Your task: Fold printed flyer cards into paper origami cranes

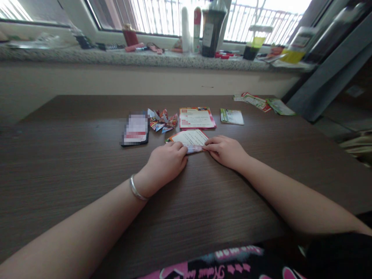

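A printed paper sheet lies on the table, and a strip along its near edge is folded over, showing a bluish side. My left hand is closed on the left end of that folded edge, its fingers curled over the paper and its thumb low. At the right end, my right hand pinches the same edge between fingertips and thumb. Just beyond the sheet lies a stack of printed sheets. Left of the stack sit several folded paper pieces with pointed tips.
A phone with a blurred screen lies to the left. On the right are a small pile of cards and, farther back, more printed papers. Bottles, including a dark one, line the granite windowsill behind the table.
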{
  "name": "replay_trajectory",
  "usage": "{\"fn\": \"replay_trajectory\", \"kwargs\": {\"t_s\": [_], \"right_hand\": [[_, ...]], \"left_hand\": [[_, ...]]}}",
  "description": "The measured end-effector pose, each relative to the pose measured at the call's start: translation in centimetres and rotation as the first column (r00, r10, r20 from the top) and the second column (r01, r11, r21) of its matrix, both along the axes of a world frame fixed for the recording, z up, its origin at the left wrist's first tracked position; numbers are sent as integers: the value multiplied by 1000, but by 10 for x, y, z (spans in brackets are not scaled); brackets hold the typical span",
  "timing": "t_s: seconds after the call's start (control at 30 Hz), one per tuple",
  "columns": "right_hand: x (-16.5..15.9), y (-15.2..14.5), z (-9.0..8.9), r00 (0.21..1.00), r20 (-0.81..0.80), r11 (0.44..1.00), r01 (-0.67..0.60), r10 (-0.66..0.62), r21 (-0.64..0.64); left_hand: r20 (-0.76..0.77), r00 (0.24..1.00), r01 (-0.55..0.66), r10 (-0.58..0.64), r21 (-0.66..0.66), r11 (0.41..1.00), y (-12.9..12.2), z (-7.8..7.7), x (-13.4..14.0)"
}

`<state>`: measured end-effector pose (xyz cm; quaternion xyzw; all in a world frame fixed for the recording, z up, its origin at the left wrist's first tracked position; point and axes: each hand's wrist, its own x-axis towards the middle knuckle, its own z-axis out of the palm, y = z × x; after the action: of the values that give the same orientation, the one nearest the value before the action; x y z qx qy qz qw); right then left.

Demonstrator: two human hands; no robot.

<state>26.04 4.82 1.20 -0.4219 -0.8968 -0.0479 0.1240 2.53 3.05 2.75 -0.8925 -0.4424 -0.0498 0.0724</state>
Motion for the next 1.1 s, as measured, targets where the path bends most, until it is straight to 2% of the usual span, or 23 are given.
{"fn": "replay_trajectory", "kwargs": {"t_s": [0.7, 1.1], "right_hand": [[-1, 0, 1, 999, -42, 999, -9, 7, -41], [-2, -2, 1, 999, -19, 999, -37, 37, -6]], "left_hand": [[-34, 999, -3, 3, 6, 1000, -2, -2, 0], [-114, 993, -34, 34, 1, 999, -11, 3, 2]]}}
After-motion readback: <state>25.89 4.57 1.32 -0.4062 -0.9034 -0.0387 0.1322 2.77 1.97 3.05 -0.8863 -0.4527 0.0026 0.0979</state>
